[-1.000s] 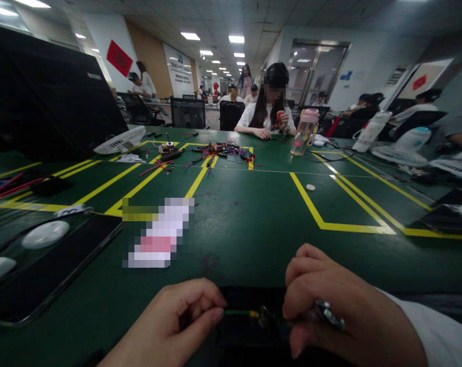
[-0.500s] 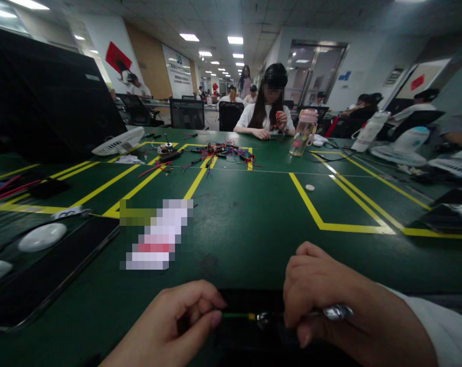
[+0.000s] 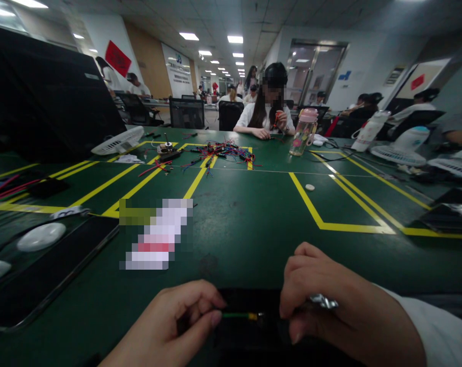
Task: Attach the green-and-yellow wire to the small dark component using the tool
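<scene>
Thumb and forefinger of my left hand [image 3: 181, 318] pinch one end of a thin green wire [image 3: 236, 316]. Its other end points right and carries a yellow sleeve [image 3: 252, 316] with a small metallic tip. My right hand [image 3: 326, 300] is closed just to the right of that tip, apart from it. Out of the back of its grip sticks a shiny silvery piece [image 3: 324, 302]; the rest is hidden by the fingers, so its kind is unclear. A dark surface lies beneath both hands.
A blurred white paper [image 3: 158, 237] lies ahead on the left, beside a black tablet-like slab [image 3: 58, 270]. Further back are a tangle of coloured wires [image 3: 226, 153], a pink-lidded bottle [image 3: 304, 132] and a small white disc [image 3: 309, 187]. A person [image 3: 269, 102] sits opposite.
My right hand has shifted slightly left and tilted, and the silvery piece has moved left and up with it. The shiny part beside the yellow sleeve shows less now. My left hand stays put.
</scene>
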